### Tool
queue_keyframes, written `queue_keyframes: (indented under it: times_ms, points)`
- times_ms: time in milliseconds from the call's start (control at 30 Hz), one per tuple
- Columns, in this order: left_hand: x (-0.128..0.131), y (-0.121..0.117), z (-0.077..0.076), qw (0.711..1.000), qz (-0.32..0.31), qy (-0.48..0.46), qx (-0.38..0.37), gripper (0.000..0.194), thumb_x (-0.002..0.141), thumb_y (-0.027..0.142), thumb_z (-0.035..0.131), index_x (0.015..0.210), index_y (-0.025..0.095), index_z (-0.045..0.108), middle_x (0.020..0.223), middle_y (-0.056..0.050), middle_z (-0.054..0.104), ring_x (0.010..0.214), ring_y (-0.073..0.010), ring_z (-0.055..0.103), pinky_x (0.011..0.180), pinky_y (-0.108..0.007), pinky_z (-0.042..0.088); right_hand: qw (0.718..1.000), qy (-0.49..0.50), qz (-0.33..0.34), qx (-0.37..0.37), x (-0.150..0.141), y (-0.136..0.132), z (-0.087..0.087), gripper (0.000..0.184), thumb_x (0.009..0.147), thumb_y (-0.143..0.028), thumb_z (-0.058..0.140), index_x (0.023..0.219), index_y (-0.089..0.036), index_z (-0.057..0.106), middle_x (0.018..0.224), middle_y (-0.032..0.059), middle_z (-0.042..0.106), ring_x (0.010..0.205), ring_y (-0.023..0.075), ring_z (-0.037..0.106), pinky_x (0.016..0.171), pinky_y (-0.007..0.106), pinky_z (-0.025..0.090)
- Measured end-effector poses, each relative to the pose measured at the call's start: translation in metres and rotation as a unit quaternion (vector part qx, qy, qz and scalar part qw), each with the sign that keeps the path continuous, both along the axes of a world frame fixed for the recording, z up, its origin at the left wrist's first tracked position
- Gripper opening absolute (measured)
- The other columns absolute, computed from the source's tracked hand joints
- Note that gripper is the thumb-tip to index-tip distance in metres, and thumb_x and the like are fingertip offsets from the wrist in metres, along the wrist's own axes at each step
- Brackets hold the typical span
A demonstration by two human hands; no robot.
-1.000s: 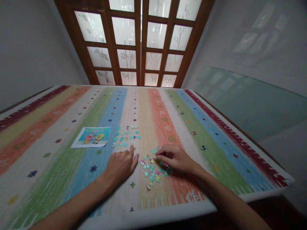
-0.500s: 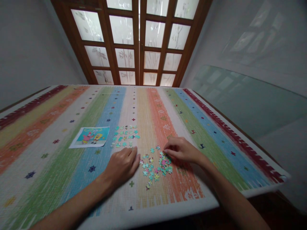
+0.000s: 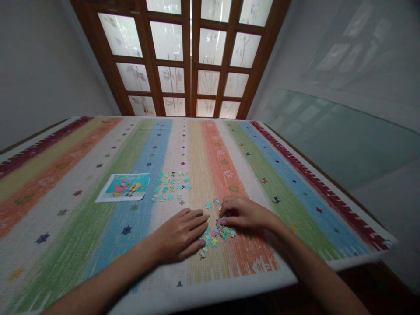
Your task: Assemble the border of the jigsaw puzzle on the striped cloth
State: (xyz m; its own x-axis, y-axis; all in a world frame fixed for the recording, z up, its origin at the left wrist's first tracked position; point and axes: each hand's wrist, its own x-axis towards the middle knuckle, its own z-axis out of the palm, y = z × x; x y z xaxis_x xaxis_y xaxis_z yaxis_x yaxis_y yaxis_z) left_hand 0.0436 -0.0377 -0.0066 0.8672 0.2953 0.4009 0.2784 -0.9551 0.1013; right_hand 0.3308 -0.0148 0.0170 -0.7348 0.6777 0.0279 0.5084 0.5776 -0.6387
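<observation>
A loose pile of small jigsaw puzzle pieces (image 3: 214, 241), teal, pink and yellow, lies near the front of the table. My left hand (image 3: 183, 234) rests flat over the pile's left side, fingers stretched out and covering some pieces. From the right, my right hand (image 3: 241, 212) reaches onto the pile with thumb and fingers curled together at its upper part; what is between the fingertips is hidden. Two loose pieces (image 3: 208, 205) lie just beyond the pile. Farther off, several mostly teal pieces (image 3: 165, 189) are laid out in rows.
Left of the rows lies a printed picture (image 3: 127, 188) of cartoon figures on a teal background. A striped cloth (image 3: 197, 148) covers the table, whose front edge (image 3: 210, 302) is close to me. Wooden doors with glass panes (image 3: 191, 65) stand behind, and a glass panel (image 3: 328, 127) leans at the right.
My left hand has moved right and spread out over the pile's left side. My right hand has shifted slightly left and down onto the pieces.
</observation>
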Motion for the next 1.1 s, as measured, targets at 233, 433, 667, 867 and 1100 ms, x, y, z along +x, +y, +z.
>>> queue_keyframes:
  times_ms: [233, 433, 667, 867, 1100]
  points:
    - [0.001, -0.001, 0.004, 1.000, -0.005, -0.008, -0.005, 0.034, 0.108, 0.030, 0.041, 0.132, 0.014, 0.059, 0.127, -0.012, 0.071, 0.121, -0.0299, 0.062, 0.096, -0.046, 0.053, 1.000, -0.004, -0.027, 0.002, -0.012, -0.004, -0.002, 0.014, 0.100, -0.030, 0.069, 0.093, -0.018, 0.074, 0.089, 0.0046, 0.070, 0.086, 0.0184, 0.064, 0.079, 0.031, 0.048]
    - [0.003, -0.002, 0.003, 1.000, -0.020, -0.014, -0.004, 0.033, 0.107, 0.029, 0.043, 0.130, 0.013, 0.060, 0.128, -0.013, 0.070, 0.123, -0.0304, 0.060, 0.095, -0.046, 0.054, 0.999, -0.009, -0.038, 0.017, -0.016, -0.008, 0.000, 0.014, 0.101, -0.020, 0.062, 0.099, -0.019, 0.076, 0.093, 0.0060, 0.069, 0.088, 0.0182, 0.063, 0.081, 0.031, 0.047]
    - [0.002, -0.003, 0.001, 1.000, -0.022, -0.001, 0.008, 0.036, 0.107, 0.032, 0.044, 0.132, 0.012, 0.059, 0.130, -0.015, 0.069, 0.124, -0.0312, 0.060, 0.097, -0.047, 0.054, 0.998, -0.025, -0.028, 0.046, -0.015, -0.011, -0.001, 0.016, 0.098, -0.021, 0.065, 0.108, -0.019, 0.077, 0.094, 0.0062, 0.063, 0.088, 0.0194, 0.060, 0.080, 0.033, 0.046]
    - [0.001, -0.002, -0.001, 1.000, -0.020, 0.019, 0.012, 0.037, 0.108, 0.034, 0.040, 0.134, 0.013, 0.058, 0.136, -0.015, 0.066, 0.128, -0.0319, 0.058, 0.099, -0.047, 0.053, 0.999, -0.013, -0.030, 0.033, -0.018, -0.011, -0.004, 0.014, 0.100, -0.024, 0.064, 0.106, -0.019, 0.075, 0.098, 0.0068, 0.063, 0.091, 0.0194, 0.061, 0.083, 0.033, 0.048]
    - [0.000, -0.002, 0.000, 0.999, -0.008, 0.032, 0.012, 0.038, 0.109, 0.034, 0.040, 0.136, 0.015, 0.056, 0.136, -0.015, 0.064, 0.125, -0.0313, 0.058, 0.098, -0.047, 0.052, 0.998, -0.011, -0.044, 0.050, -0.020, -0.011, -0.003, 0.011, 0.100, -0.020, 0.064, 0.102, -0.018, 0.074, 0.095, 0.0064, 0.062, 0.090, 0.0195, 0.060, 0.082, 0.033, 0.046]
